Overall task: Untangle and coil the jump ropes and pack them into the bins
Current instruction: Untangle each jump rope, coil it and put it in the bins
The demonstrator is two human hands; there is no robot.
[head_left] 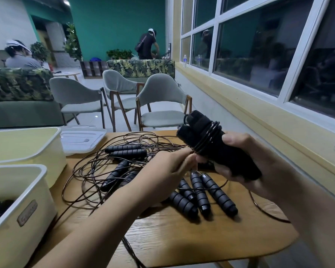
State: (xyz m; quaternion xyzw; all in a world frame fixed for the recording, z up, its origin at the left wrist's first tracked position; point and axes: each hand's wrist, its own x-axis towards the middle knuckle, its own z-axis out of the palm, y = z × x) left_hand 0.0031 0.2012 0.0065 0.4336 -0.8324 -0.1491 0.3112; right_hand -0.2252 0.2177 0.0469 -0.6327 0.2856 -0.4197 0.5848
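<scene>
head view: the right grip (246, 161) is curled round a pair of black handles (207, 140) held together, with cord wound round them in several turns. the left grip (170, 167) pinches the loose cord just beside that winding. so one rope is mid-coil. the near bin (37, 229) holds dark bundles, too hidden to count. a tangle (124, 151) of several more ropes lies on the surface (201, 238), not yet sorted.

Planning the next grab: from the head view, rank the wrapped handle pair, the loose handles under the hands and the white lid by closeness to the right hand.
1. Wrapped handle pair: gripped in the right hand.
2. Loose handles: lying just below it.
3. White lid: far left.
</scene>
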